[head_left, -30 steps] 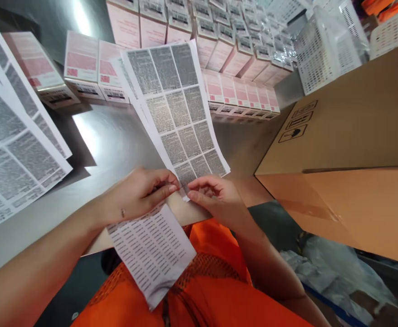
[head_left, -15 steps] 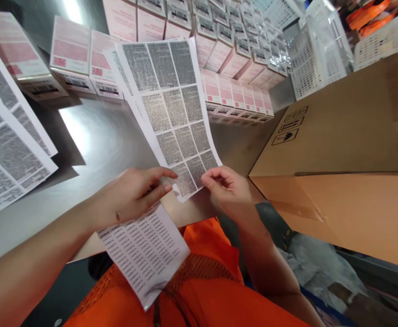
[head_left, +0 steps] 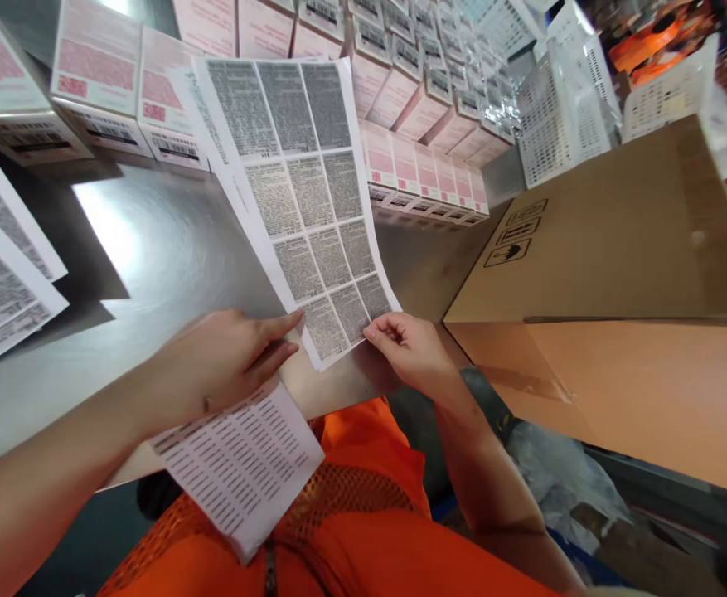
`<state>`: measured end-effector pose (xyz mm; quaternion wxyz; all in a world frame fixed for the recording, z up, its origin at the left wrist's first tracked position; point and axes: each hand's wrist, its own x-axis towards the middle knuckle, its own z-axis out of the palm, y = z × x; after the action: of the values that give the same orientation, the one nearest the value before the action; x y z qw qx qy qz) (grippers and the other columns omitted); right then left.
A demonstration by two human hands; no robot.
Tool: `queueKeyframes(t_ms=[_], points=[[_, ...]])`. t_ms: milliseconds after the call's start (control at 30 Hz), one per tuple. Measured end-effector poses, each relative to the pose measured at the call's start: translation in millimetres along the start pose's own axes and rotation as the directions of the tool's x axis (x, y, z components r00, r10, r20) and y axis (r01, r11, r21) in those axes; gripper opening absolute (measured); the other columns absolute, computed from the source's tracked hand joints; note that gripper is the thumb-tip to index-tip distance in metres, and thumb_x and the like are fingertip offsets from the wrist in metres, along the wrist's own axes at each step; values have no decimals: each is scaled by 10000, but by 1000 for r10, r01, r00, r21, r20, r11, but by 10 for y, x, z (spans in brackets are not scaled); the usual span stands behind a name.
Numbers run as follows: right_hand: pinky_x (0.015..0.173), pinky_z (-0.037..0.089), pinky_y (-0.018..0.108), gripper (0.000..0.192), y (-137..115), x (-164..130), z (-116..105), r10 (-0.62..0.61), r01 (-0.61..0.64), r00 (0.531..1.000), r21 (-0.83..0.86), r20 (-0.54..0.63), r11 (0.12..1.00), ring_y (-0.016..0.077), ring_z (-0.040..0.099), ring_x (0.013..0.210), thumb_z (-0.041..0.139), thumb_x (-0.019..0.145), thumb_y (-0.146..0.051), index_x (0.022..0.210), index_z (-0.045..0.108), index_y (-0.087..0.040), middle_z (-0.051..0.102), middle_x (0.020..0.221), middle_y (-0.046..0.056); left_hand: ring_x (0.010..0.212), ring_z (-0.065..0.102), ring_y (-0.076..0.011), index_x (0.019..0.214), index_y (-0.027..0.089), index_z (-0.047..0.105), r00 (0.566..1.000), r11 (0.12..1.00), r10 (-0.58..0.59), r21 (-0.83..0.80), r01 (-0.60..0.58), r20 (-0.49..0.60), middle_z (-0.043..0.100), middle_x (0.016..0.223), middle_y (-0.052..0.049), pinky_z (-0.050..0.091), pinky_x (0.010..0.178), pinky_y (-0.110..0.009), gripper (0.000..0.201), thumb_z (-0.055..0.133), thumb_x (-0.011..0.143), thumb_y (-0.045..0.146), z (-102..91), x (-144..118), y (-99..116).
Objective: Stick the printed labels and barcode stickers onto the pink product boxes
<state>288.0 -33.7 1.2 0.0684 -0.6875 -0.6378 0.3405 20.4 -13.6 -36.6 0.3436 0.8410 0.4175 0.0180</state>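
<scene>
Printed label sheet (head_left: 304, 207) between two hands: left hand (head_left: 226, 361), right hand (head_left: 409, 352)

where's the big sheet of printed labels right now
In the head view, the label sheet lies mid-table, its near corners at the left hand and right hand, before pink boxes.

White label sheet (head_left: 304, 195) of grey printed blocks, flat on the steel table, near edge overhanging.

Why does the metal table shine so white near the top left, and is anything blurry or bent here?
Head view: overhead light glares off the steel table, washing out a patch. The label sheet between the left hand and right hand stays sharp. The white baskets at far right look soft. The wide lens bows the cardboard box edges.
</scene>
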Motion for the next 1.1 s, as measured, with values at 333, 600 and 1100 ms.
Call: queueKeyframes(t_ms=[333, 600, 1100], points=[[585, 385, 258, 189, -22, -23, 55, 20, -20, 999, 6, -46, 1000, 131, 522, 593, 616, 844, -330, 699, 626, -209, 611, 654, -14, 572, 647, -304, 1429, 212, 560, 1000, 998, 11, -59, -13, -21, 726, 656, -111, 323, 533, -343, 593, 322, 977, 512, -8, 1, -12], [504, 359, 245, 458, 212, 38, 109, 182, -98, 943, 290, -277, 952, 102, 418, 503, 831, 608, -429, 715, 425, -245, 450, 615, -84, 554, 633, -273, 1439, 169, 548, 1000, 996, 7, -89, -5, 17, 714, 637, -107, 334, 542, -338, 634, 295, 979, 523, -27, 8, -10], [621, 484, 256, 362, -383, -232, 428, -84, -23, 989, 678, 125, 735, 123, 600, 680, 800, 750, -357, 1062, 671, -226, 668, 827, 1, 631, 601, -125, 1317, 157, 590, 986, 633, -134, -774, 9, -98, 683, 773, -20, 463, 554, -221, 540, 694, 842, 393, -415, -133, 46]])
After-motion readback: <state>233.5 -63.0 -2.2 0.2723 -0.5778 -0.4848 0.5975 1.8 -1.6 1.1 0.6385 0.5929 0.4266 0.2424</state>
